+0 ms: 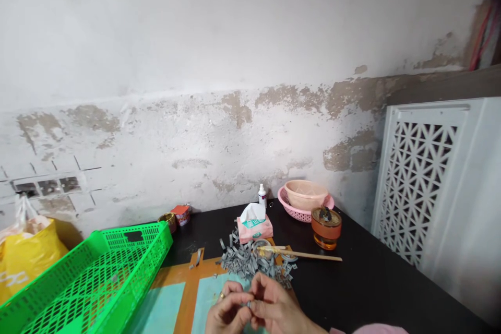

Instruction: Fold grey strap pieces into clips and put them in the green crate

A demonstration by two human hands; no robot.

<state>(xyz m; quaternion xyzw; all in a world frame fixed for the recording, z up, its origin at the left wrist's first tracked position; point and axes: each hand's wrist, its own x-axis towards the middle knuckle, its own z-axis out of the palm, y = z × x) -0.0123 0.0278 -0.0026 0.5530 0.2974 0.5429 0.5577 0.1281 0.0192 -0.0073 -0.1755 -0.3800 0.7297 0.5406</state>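
Note:
My left hand [229, 309] and my right hand [276, 307] meet low in the middle of the view, fingertips pinched together. Between them a tiny grey-blue piece [249, 303] peeks out, mostly hidden by the fingers; its exact kind cannot be made out. Both hands are closed around it. Just beyond them lies a heap of short grey strips [243, 262], some bent or curled. Under the hands is a light blue sheet [209, 289] edged with brown tape [189, 292]. A ring shows on a left finger.
A green mesh crate [154, 261] stands left, beside a yellow bag [33, 253]. Behind the heap are a tissue box [256, 229] and white bottle [262, 197]. Wooden sticks [313, 255], an amber jar [326, 229] and a pink basket [299, 213] sit right on the black table [344, 292].

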